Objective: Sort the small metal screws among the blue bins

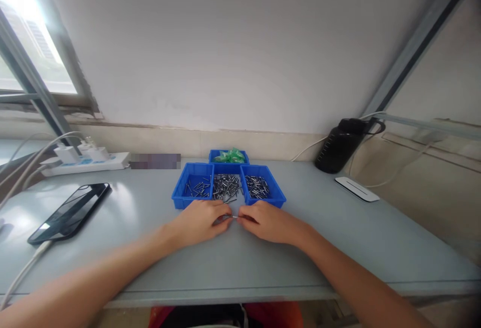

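Note:
My left hand [203, 220] and my right hand [271, 220] meet low over the desk, in front of the blue bins, each in a closed pinch. Between their fingertips runs a thin silvery metal pin [235, 217]; its ends are hidden by the fingers. Behind my left hand stands a blue bin [180, 199] with a thin scatter of metal pins [199, 188]. The right blue bin [278, 195], just behind my right hand, holds a dense heap of short metal pieces [257, 186]. A loose pile of pins [226, 186] lies between these two bins.
At the back, a small blue bin [211, 158] contains green packets [231, 155]. A phone [71, 213] on a cable and a power strip [112, 161] lie left on the grey desk [240, 268]. To the right are a black bottle [338, 147] and a flat white device [356, 189].

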{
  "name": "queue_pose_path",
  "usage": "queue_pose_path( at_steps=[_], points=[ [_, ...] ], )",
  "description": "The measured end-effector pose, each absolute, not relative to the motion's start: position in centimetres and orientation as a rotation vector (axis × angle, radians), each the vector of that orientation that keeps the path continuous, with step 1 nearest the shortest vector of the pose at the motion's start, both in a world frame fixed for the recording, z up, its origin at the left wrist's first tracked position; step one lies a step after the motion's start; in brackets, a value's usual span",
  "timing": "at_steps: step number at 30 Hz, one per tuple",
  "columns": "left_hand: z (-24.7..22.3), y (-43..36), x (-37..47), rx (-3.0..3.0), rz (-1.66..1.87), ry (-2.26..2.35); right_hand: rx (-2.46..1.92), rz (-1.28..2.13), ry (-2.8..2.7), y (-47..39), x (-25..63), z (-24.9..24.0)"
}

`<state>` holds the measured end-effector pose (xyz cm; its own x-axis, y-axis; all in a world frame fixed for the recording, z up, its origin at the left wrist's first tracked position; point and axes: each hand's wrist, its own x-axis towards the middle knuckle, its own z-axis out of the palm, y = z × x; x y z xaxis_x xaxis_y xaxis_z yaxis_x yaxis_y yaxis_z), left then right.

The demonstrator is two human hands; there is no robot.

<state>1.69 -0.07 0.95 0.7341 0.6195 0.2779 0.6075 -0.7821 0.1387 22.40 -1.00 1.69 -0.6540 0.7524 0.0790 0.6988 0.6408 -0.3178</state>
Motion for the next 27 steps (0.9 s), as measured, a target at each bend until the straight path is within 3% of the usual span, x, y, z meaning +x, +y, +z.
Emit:
queue_pose_path(
  at_steps=[19, 27],
  points=[
    [0.77, -0.02, 1.58, 3.021, 0.317, 0.919, -1.11, 0.215, -2.648, -1.5, 21.94, 2.16],
    [1.21, -0.22, 1.59, 3.015, 0.402, 0.971, -1.121, 0.275, -2.7, -1.18, 22.14, 1.84]
  ],
)
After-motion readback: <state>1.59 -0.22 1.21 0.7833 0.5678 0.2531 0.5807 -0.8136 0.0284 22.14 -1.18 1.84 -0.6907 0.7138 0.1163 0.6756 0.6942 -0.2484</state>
